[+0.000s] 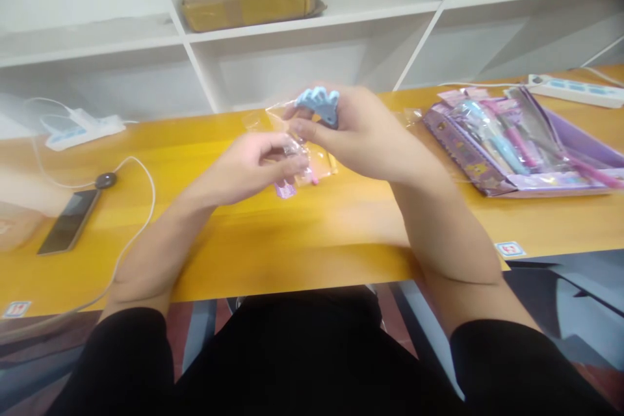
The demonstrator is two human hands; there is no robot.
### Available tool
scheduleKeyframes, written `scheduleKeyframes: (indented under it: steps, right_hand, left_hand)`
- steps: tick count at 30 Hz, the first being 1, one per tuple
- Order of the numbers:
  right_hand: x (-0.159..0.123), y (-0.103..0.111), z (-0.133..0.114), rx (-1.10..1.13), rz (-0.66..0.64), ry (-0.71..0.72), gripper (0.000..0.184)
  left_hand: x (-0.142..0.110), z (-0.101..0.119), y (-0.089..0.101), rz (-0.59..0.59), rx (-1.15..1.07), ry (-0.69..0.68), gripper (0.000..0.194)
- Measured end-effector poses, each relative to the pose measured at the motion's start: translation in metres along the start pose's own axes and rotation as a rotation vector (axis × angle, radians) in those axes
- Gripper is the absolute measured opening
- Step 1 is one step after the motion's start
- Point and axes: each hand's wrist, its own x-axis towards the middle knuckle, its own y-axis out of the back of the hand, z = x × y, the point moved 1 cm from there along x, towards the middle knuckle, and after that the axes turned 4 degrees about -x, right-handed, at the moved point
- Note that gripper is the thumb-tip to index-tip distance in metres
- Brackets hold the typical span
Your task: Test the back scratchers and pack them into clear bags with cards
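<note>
My right hand [363, 133] is curled around a light-blue scalloped piece [319, 104], whose exact kind I cannot make out. Between my two hands stretches a crinkled clear plastic wrapper [279, 110]. My left hand [253, 166] is closed, fingertips pinching the wrapper's lower part. Below those fingers a small purple glittery piece [285, 190] pokes out, with a thin pink tip [313, 177] beside it. Whether these two belong to one thing is hidden by the hand and blur. Both hands are held above the yellow tabletop [312, 234].
At right stands an open purple display box [480, 169] of wrapped pens. White power strips [580, 91] lie at the back right and back left. A dark phone [69, 221] and a white cable [151, 201] are at left. A taped cardboard parcel [251, 0] sits on the shelf.
</note>
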Motion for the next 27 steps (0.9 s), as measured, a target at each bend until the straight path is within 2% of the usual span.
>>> scheduleKeyframes:
  steps: [2,5,9,12,16,20,23,25,27]
  right_hand:
    - [0.001,0.003,-0.002,0.045,-0.059,-0.006,0.045]
    - [0.004,0.005,-0.003,0.106,-0.155,0.007,0.05]
    - [0.008,0.002,0.004,0.122,-0.239,-0.001,0.055]
    - [0.008,-0.003,0.011,0.106,-0.266,-0.019,0.058]
    - [0.007,-0.004,0.014,0.083,-0.115,0.006,0.072]
    - [0.001,0.002,0.013,-0.01,0.07,-0.03,0.082]
    - [-0.002,0.004,0.009,-0.074,0.113,-0.005,0.078]
    - [-0.001,0.002,0.007,-0.113,0.082,0.019,0.071]
    - [0.0,-0.001,0.006,-0.145,0.06,0.02,0.067]
  left_hand:
    - [-0.001,0.003,0.007,-0.006,-0.036,-0.028,0.038]
    - [0.002,0.004,0.011,0.067,-0.148,-0.075,0.045]
    - [0.011,-0.004,0.003,0.158,-0.209,-0.093,0.045]
    - [0.015,-0.011,-0.001,0.221,-0.21,-0.076,0.036]
    - [0.013,-0.011,0.006,0.368,-0.179,-0.171,0.025]
    - [0.006,-0.007,0.019,0.538,-0.09,-0.264,0.026]
    - [0.001,-0.004,0.02,0.515,-0.041,-0.33,0.029]
    - [-0.002,-0.001,0.014,0.491,-0.062,-0.353,0.029]
    - [-0.004,0.003,0.007,0.527,-0.103,-0.365,0.027]
